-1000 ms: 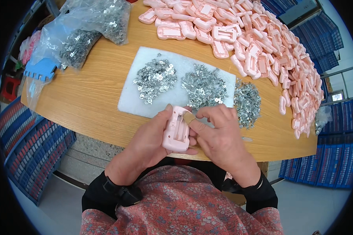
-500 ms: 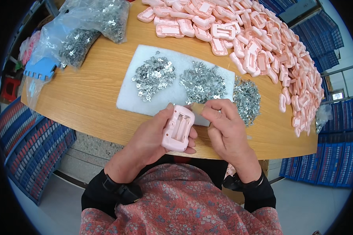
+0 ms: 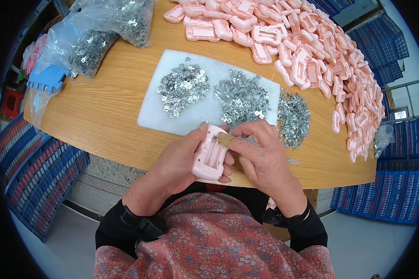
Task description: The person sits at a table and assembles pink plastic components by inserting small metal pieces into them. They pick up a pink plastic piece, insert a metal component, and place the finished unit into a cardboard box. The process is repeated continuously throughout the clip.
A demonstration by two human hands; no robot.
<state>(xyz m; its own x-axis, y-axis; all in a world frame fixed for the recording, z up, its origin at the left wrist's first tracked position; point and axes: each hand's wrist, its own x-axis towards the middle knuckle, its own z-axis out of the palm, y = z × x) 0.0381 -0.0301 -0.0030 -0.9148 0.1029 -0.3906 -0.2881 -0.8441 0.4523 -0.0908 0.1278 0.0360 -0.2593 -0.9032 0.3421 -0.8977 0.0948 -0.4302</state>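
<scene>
My left hand point(image 3: 179, 156) is closed around a pale pink plastic housing point(image 3: 201, 168), its long open battery compartment facing up. My right hand point(image 3: 270, 156) reaches in from the right. A tan wrap point(image 3: 225, 139) covers one of its fingertips, which presses at the compartment's upper end. The other visible finger is raised apart from it, and the lower fingers are curled. Whatever lies beneath the wrapped tip is hidden. Just beyond my hands, a white foam sheet point(image 3: 149, 109) bears two heaps of small metal contact plates, a left heap point(image 3: 181, 88) and a right heap point(image 3: 242, 96).
Another metal-plate heap point(image 3: 293, 118) lies beside the sheet's right edge. Pink housings point(image 3: 307, 60) cover the table's far right side. Clear bags of metal parts point(image 3: 93, 49) and a blue foam piece point(image 3: 46, 78) sit at far left. Blue racks point(image 3: 37, 172) flank the wooden table point(image 3: 97, 102).
My right hand has moved slightly left and down, bringing the wrapped fingertip from beside the housing onto the compartment's upper end. Its raised finger has spread away. My left hand keeps its hold.
</scene>
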